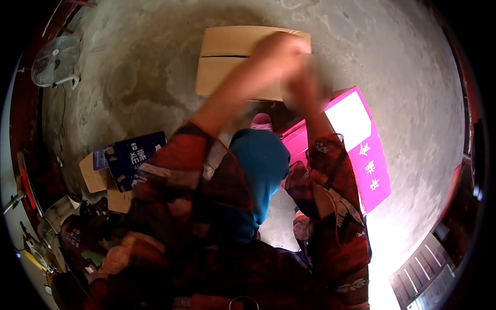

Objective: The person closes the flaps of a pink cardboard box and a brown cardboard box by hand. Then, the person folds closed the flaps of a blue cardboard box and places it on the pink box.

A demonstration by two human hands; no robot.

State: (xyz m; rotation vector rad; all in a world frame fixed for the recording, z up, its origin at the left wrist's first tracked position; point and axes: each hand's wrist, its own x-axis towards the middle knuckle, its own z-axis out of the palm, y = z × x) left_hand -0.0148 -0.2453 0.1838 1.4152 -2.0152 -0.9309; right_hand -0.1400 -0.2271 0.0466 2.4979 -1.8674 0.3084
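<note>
Both arms, in dark red patterned sleeves, reach forward over a closed brown cardboard box (222, 72) on the floor. My left hand (284, 49) is above the right part of the box, smeared by motion, with its fingers not distinguishable. Close beside it, at the box's right edge, my right hand (305, 88) is blurred too. A dark, blurred patch shows around my right hand; I cannot make out whether it is an object. Below the box, a pink shoe (261, 122) shows beyond a blue-clad knee (261, 155).
A bright pink box (374, 170) with white characters stands to the right. At the left lie a dark blue box (137, 155) and brown cardboard (94, 175). A fan (56, 61) stands at the upper left, on the concrete floor (139, 67).
</note>
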